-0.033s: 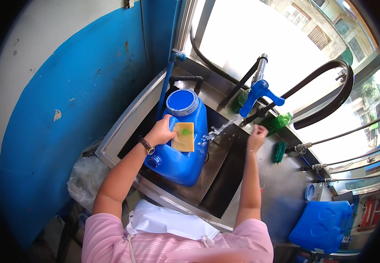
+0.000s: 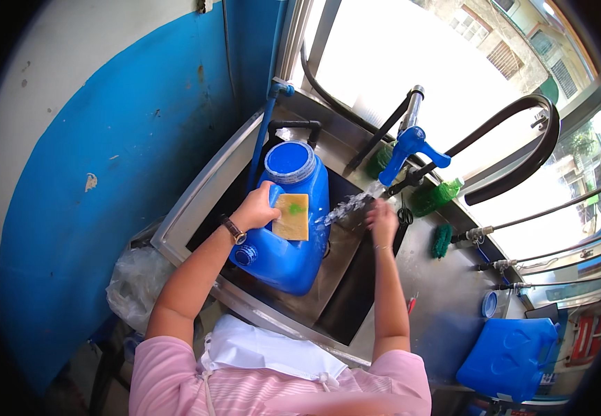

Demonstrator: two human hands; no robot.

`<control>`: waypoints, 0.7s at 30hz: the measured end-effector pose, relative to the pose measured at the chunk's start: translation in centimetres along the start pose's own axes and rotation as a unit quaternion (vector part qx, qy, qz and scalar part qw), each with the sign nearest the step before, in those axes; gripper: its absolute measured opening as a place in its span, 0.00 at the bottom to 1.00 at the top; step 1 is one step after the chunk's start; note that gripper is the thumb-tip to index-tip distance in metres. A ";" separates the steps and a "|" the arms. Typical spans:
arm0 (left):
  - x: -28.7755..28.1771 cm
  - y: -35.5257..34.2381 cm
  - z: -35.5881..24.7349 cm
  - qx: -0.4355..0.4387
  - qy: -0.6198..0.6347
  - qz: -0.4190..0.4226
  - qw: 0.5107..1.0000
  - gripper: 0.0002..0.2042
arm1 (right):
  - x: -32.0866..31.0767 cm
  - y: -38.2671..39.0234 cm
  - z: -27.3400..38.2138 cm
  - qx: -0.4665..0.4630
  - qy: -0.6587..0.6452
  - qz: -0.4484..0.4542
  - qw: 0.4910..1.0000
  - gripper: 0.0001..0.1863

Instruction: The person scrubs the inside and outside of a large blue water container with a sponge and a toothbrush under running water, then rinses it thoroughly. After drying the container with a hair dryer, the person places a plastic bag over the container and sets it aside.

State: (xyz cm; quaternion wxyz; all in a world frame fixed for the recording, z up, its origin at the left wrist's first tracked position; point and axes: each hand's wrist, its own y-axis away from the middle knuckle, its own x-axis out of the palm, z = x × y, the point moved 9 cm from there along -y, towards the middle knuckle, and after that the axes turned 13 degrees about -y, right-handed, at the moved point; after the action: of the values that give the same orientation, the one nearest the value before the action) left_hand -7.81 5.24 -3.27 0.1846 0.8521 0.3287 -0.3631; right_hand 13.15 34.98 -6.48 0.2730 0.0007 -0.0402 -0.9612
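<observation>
A blue plastic water jug (image 2: 297,274) with a wide round top opening stands tilted in the steel sink (image 2: 345,295). My left hand (image 2: 255,209), a watch on its wrist, is closed around the jug's handle. A yellow sponge (image 2: 291,225) with a green smear lies against the jug beside my left fingers and thumb. From the blue-handled faucet (image 2: 408,149) water runs down toward the jug's side. Just right of the stream is my right hand (image 2: 383,220), smeared by motion, so its fingers are unclear.
A green bottle (image 2: 435,197), a green scrub brush (image 2: 442,240) and a small pair of scissors (image 2: 404,215) are at the sink's right. Another blue jug (image 2: 508,357) and a blue cap (image 2: 489,304) stand farther right. A plastic bag (image 2: 134,284) hangs at the left.
My right hand has moved left and slightly down, from beside the green bottle to the water stream. The scissors are now uncovered. My left hand and the jug have barely shifted.
</observation>
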 end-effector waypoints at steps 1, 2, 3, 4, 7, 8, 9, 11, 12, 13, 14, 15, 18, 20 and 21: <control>0.1 -0.2 -0.4 0.001 -0.007 0.005 1.000 0.33 | 5.5 4.0 -2.3 0.124 -0.009 0.152 0.981 0.20; 0.2 -0.3 -0.9 0.001 -0.021 0.005 1.000 0.34 | 8.9 7.2 -2.4 0.130 0.016 0.202 0.971 0.20; 0.3 -0.5 -1.3 0.005 -0.022 0.008 1.000 0.33 | 11.1 8.9 -1.3 0.072 0.102 0.240 0.963 0.20; 0.6 -0.6 -1.7 0.010 -0.022 0.013 1.000 0.33 | 13.1 10.0 -0.5 0.057 0.090 0.261 0.959 0.19; 1.7 -0.8 -2.2 0.032 0.020 0.018 0.999 0.23 | 13.0 9.7 3.3 0.005 0.080 0.194 0.978 0.14; 2.3 -1.0 -1.9 0.021 0.062 0.029 0.997 0.21 | 12.7 10.2 7.4 -0.190 0.142 0.175 0.956 0.13; 2.9 -1.2 -1.5 0.009 0.103 0.040 0.994 0.19 | 13.2 11.4 9.3 -0.295 0.208 0.211 0.908 0.13; 1.8 -1.1 -3.4 0.143 -0.053 -0.066 0.986 0.19 | 15.3 15.0 10.0 -0.427 0.296 0.382 0.764 0.16; 2.0 -1.4 -3.8 0.153 -0.086 -0.071 0.982 0.20 | 15.8 16.1 9.0 -0.408 0.299 0.463 0.728 0.21; 2.2 -1.5 -4.5 0.162 -0.120 -0.076 0.976 0.21 | 16.5 17.7 7.2 -0.383 0.320 0.566 0.657 0.26; 2.2 -1.5 -3.9 0.094 -0.076 -0.071 0.990 0.22 | 16.8 17.7 6.6 -0.341 0.298 0.579 0.679 0.32; 2.6 -1.3 -5.1 0.094 -0.092 -0.068 0.989 0.22 | 17.4 17.4 5.6 -0.325 0.322 0.582 0.672 0.32; 4.1 0.3 -10.0 0.101 -0.172 -0.061 0.978 0.21 | 20.1 14.5 3.5 -0.152 0.183 0.570 0.787 0.28; 5.6 1.2 -12.6 0.131 -0.227 -0.015 0.965 0.21 | 21.5 14.6 3.4 -0.326 0.332 0.530 0.709 0.30; 5.3 1.1 -12.5 0.133 -0.246 -0.010 0.960 0.21 | 21.3 14.2 3.3 -0.319 0.328 0.513 0.726 0.31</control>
State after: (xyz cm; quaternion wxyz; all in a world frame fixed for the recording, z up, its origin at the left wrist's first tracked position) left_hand 1.92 13.60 1.19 0.1406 0.7502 0.2304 -0.6036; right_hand 2.40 11.96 -1.66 0.7052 0.2078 0.3663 -0.5704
